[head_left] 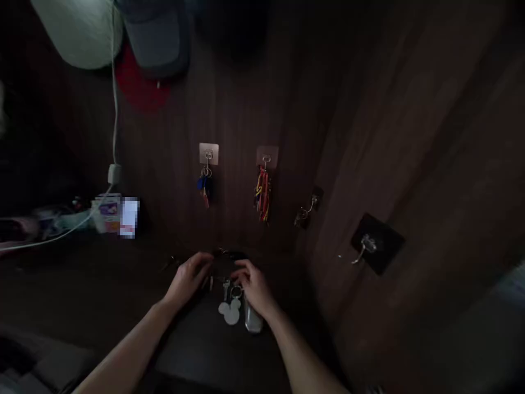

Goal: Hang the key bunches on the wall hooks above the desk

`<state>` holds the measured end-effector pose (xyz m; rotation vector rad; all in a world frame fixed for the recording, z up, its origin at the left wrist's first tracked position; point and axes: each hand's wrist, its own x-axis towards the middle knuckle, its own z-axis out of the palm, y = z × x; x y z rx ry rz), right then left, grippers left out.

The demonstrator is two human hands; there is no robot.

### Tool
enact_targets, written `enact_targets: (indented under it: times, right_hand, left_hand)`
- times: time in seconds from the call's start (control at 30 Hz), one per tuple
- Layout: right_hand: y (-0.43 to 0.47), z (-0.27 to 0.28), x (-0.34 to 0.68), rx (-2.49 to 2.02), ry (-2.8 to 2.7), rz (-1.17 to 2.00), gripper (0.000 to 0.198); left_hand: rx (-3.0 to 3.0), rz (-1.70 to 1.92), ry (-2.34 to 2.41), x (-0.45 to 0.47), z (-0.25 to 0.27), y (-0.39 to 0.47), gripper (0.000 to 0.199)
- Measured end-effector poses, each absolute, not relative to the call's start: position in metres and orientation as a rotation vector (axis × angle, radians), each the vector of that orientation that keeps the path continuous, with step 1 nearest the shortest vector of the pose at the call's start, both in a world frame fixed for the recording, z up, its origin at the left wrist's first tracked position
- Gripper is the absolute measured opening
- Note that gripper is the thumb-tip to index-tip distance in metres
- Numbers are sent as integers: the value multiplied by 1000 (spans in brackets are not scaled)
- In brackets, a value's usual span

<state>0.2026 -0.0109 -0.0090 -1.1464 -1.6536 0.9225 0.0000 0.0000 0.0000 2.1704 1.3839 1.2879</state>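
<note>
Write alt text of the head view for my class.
A left hand and a right hand are low over a dark surface, near a pale three-lobed tag. Beyond them, keys and a colourful bunch hang from hooks.

Only one camera, worn on head of person I watch. It looks forward and down, from above bench [213, 353]. Left hand [187, 280] and right hand [255, 287] near, low in middle of view. Back panel [235, 117] faces camera almost straight; right side panel [394, 153] is seen obliquely.

No legible text or numbers
</note>
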Motion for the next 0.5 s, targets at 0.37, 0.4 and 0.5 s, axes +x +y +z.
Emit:
enact_targets:
  times: [0.37, 0.4, 0.5]
  right_hand:
    - [-21, 1, 198, -1197, -1780, 591, 18]
    - [-22, 2, 198, -1203, -1785, 591, 18]
    - [-24, 5, 197, -1184, -1803, 576, 19]
  left_hand:
    - [1680, 1384, 1272, 23, 14, -10, 23]
    - [1589, 1380, 1235, 25, 15, -10, 25]
    - [1403, 1347, 1131, 30, 18, -10, 29]
